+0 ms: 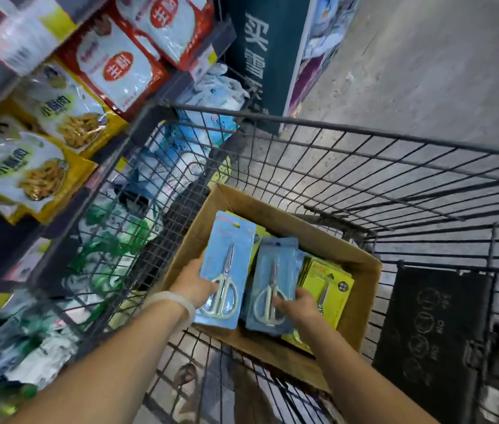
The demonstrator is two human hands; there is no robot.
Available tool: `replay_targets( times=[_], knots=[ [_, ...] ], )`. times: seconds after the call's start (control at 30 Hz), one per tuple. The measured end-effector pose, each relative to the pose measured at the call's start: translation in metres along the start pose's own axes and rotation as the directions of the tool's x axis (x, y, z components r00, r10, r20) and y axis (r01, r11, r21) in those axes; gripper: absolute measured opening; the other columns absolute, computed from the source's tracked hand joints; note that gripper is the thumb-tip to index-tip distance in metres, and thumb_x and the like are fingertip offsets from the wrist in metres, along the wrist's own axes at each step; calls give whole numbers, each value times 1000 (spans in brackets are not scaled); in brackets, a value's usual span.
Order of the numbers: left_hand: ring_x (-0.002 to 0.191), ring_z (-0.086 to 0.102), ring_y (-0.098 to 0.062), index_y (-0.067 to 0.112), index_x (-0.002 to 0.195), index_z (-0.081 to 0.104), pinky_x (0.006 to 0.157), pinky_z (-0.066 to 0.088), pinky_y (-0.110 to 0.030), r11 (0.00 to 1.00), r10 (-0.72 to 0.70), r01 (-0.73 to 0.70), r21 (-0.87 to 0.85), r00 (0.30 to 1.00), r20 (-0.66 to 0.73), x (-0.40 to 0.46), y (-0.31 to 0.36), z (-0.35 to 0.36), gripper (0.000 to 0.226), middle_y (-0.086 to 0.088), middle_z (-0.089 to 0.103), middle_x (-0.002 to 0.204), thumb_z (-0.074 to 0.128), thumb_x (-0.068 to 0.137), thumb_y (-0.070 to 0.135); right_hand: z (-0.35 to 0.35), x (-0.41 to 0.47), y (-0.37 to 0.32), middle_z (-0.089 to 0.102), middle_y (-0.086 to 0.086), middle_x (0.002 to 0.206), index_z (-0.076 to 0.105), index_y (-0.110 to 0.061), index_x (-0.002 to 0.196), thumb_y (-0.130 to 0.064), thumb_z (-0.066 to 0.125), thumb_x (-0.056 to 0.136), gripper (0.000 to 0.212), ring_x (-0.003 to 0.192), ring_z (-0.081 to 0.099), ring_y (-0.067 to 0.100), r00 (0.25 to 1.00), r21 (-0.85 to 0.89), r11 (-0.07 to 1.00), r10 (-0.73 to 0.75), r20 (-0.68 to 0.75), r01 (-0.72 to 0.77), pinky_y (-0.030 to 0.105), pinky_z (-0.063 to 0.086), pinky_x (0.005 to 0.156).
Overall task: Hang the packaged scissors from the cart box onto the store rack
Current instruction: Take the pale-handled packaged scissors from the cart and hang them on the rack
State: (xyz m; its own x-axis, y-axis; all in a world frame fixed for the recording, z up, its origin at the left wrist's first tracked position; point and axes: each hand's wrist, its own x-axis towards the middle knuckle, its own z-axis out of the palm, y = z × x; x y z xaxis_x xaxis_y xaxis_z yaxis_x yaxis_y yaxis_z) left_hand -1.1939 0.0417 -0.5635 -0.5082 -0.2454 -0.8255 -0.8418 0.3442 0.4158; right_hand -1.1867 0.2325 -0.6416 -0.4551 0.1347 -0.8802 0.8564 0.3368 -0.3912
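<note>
Forearms enter low | left hand (194, 286) grips blue scissors pack (226, 267), lifted at cardboard box (361, 301) edge | right hand (298, 302) grasps second blue pack (272, 286) inside box, in cart (364, 133) | advice: lift packs straight, hang-holes uppermost, clear box wall before turning rackward.

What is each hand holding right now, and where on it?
Left hand grips a blue scissors pack at its lower left edge. Right hand grips another blue pack by its lower part.

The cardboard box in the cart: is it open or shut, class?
Open. The cardboard box has its flaps turned up and outward, and blue scissor packs and yellow packs show inside.
</note>
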Motion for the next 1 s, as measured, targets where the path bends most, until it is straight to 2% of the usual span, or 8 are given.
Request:
replay_targets(
  times=[0.13,0.27,0.37,0.47,0.63,0.73,0.83,1.0],
  knots=[
    [90,52,-20,14,99,50,79,42,-30,998,42,-45,-53,998,-54,-26,3,-20,22,-8,60,103,63,84,4,-9,-28,-9,66,21,112,60,-4,109,-3,65,85,25,99,64,39,992,146,985,-100,81,88,54,52,87],
    [91,54,-20,9,112,54,76,42,-30,979,97,-117,-168,988,-121,-58,2,-44,27,-6,59,104,63,86,7,-3,-65,-34,68,21,101,59,-6,108,-4,62,87,21,86,65,30,952,137,958,-272,139,253,54,51,84],
    [88,57,-19,13,104,56,75,45,-33,946,140,-186,-264,973,-184,-90,-9,-65,18,-3,62,101,63,87,11,8,-101,-58,68,13,95,57,-5,111,-3,57,90,21,87,65,26,888,128,913,-408,214,388,40,53,77],
    [79,58,-16,20,85,55,77,47,-34,877,169,-283,-389,938,-302,-134,-32,-89,18,2,62,87,64,85,4,35,-138,-72,68,13,110,59,-7,117,-2,60,87,30,98,65,31,831,123,864,-504,237,489,48,52,90],
    [88,62,-21,22,84,55,83,51,-36,781,145,-403,-477,860,-490,-217,-116,-135,20,0,65,93,64,85,4,96,-226,-72,68,17,102,59,2,115,4,59,86,28,88,62,28,718,130,777,-621,314,615,45,51,84],
    [99,56,-16,17,109,54,84,45,-31,715,58,-451,-534,799,-598,-274,-186,-153,24,5,58,106,64,87,12,135,-290,-49,66,17,101,61,-2,106,4,57,88,20,90,62,28,606,110,716,-653,454,690,46,50,87],
    [93,58,-19,14,115,53,75,48,-29,650,-78,-469,-598,742,-666,-330,-265,-160,33,2,59,103,67,85,18,181,-349,-13,67,8,94,61,-14,91,3,59,87,17,79,63,20,493,75,654,-636,594,753,32,53,75],
    [95,64,-29,5,115,58,93,50,-49,506,-305,-536,-676,622,-721,-421,-396,-153,36,-16,67,107,70,81,8,262,-441,62,64,17,79,60,0,85,0,62,86,3,62,66,11,344,-13,530,-531,774,848,28,57,60]
  ],
)
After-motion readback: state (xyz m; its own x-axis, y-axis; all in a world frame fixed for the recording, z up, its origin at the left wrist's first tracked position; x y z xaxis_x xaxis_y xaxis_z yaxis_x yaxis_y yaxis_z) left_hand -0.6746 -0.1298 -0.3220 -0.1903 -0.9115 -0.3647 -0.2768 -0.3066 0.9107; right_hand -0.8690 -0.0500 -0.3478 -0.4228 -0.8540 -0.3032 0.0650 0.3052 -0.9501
